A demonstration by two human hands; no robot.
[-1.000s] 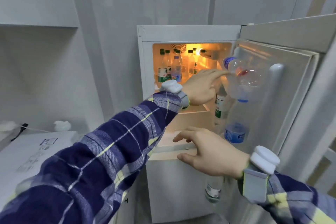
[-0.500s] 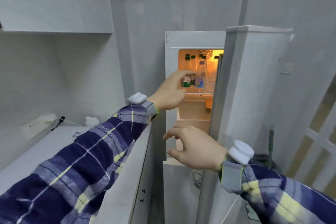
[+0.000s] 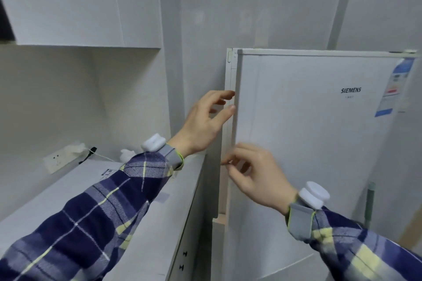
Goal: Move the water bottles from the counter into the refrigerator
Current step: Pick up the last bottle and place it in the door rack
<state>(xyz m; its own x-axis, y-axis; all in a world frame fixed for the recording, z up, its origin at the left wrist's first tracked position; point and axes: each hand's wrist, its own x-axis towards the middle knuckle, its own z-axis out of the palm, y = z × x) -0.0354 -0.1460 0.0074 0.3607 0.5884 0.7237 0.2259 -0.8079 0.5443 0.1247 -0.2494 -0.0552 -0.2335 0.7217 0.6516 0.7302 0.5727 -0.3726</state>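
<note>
The refrigerator door [image 3: 308, 143] stands shut or all but shut; its white front fills the right of the view, and no lit interior shows. Both hands hang at the door's left edge. The left hand [image 3: 205, 121] is higher, its fingers straight and spread, the fingertips [image 3: 229, 94] at or just off the edge, holding nothing. The right hand [image 3: 255, 178] is lower on that same edge, its fingers loosely curled and empty; whether it touches the door cannot be told.

No water bottles are in sight. The bench [image 3: 68, 201], left of the door, shows 0 bottles on the part in view; it carries only a flat white box [image 3: 109, 172] with a label and a small white object [image 3: 126, 155] near the wall, beside a socket [image 3: 58, 159] with a cable. Much of the bench lies behind the left sleeve [image 3: 102, 212].

By this showing the task looks finished or nearly so: the bottles are presumably behind the door, though that cannot be seen. What may remain is pressing the door fully home and checking the hidden part of the bench.
</note>
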